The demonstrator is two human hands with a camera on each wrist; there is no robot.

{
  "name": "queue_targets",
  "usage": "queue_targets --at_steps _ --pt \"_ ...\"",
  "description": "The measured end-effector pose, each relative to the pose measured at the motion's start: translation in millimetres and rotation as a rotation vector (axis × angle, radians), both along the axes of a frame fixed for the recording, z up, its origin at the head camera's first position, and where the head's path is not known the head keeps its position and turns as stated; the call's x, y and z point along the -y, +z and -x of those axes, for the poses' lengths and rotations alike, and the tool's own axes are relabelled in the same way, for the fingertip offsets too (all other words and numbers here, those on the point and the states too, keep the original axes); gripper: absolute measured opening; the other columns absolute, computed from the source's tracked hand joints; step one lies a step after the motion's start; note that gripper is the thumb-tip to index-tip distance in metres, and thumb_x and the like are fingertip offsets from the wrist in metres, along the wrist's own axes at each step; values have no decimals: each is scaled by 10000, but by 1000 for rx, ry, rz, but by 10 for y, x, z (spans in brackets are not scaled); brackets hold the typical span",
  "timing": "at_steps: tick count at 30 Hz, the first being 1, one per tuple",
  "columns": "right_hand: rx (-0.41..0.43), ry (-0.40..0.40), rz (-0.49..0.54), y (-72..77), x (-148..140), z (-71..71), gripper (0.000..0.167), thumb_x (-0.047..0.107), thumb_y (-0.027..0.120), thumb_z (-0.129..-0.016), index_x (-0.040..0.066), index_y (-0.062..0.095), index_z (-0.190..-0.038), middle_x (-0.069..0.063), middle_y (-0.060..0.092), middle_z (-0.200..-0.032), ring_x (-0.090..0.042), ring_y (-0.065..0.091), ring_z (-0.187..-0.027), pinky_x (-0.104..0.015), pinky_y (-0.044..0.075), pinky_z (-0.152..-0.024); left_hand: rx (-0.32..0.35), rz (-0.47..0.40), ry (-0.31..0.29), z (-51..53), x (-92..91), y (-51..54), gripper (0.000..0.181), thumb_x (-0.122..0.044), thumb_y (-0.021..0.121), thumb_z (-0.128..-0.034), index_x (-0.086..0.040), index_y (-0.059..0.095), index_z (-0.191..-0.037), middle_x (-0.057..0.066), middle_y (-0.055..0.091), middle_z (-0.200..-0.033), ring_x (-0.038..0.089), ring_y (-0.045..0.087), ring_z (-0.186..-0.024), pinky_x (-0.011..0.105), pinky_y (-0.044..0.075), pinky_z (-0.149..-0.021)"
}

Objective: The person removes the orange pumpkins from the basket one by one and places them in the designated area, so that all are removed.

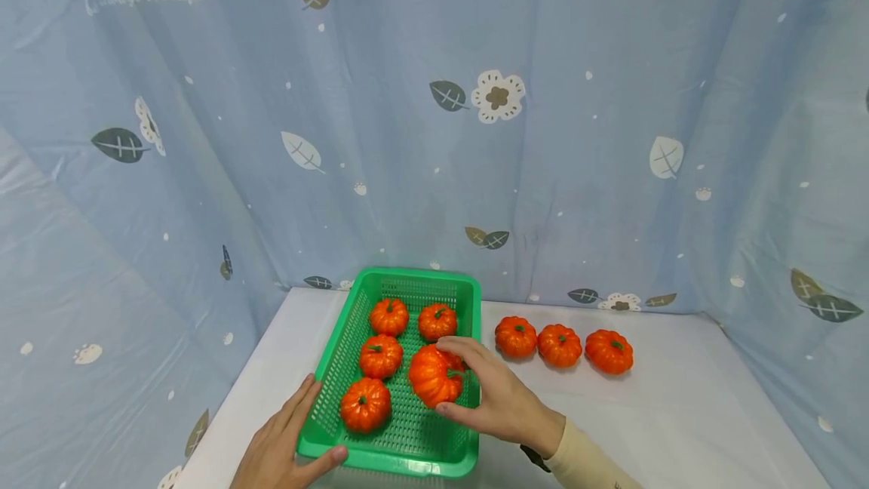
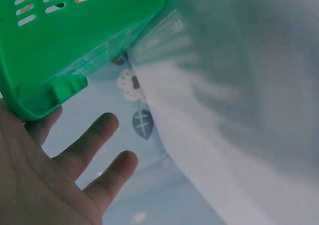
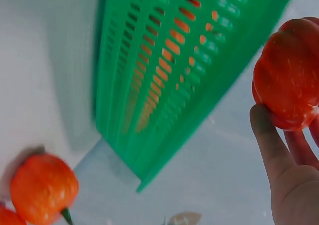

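My right hand (image 1: 505, 395) grips a small orange toy pumpkin (image 1: 433, 377) above the right half of a green plastic basket (image 1: 468, 293). Its thumb and fingers curl round the pumpkin's side, which also shows in the right wrist view as a red-orange pumpkin (image 3: 289, 75). Inside the basket lie several more pumpkins, among them one at the front left (image 1: 366, 404) and one at the back right (image 1: 437, 321). At the basket's left front corner rests my left hand (image 1: 281, 440), fingers spread and fairly straight; in the left wrist view that hand (image 2: 45, 180) touches the green rim (image 2: 35, 112).
Three pumpkins stand in a row right of the basket: a near one (image 1: 515, 337), a middle one (image 1: 560, 345) and a far-right one (image 1: 609, 352). A white cloth table (image 1: 679, 413) lies under everything. Behind and beside it hangs a blue patterned curtain (image 1: 407, 134).
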State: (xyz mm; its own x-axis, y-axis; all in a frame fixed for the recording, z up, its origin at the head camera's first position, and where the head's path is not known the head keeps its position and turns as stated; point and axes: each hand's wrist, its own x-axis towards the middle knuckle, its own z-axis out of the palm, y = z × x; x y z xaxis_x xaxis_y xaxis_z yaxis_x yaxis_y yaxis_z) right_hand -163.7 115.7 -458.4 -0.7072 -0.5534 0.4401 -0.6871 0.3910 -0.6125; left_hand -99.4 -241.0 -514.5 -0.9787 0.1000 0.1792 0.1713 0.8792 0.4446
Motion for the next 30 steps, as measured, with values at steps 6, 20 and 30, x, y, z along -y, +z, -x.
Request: queue_targets --at_steps 6,20,30 --pt "-80 -93 -22 94 -187 -13 741 405 816 -868 196 471 -1490 25 478 -1500 -161 507 -1317 -376 532 -992 4 0 6 2 1 0 961 -624 731 -841 -203 328 -1606 75 352 -1619 404 505 -1323 660 466 -950" --pt "-106 -250 -3 79 -540 27 758 390 850 -836 209 502 -1484 26 512 -1467 -175 531 -1288 -413 540 -976 42 -18 2 -6 -13 14 953 -618 720 -853 -202 316 -1610 83 337 -1624 418 513 -1309 661 479 -928" --pt "-74 -372 -28 32 -764 62 782 434 862 -808 267 506 -1484 93 489 -1473 -128 539 -1261 -406 564 -943 55 -22 15 -13 -18 17 952 -624 713 -855 -205 313 -1611 68 326 -1631 407 509 -1314 663 471 -937"
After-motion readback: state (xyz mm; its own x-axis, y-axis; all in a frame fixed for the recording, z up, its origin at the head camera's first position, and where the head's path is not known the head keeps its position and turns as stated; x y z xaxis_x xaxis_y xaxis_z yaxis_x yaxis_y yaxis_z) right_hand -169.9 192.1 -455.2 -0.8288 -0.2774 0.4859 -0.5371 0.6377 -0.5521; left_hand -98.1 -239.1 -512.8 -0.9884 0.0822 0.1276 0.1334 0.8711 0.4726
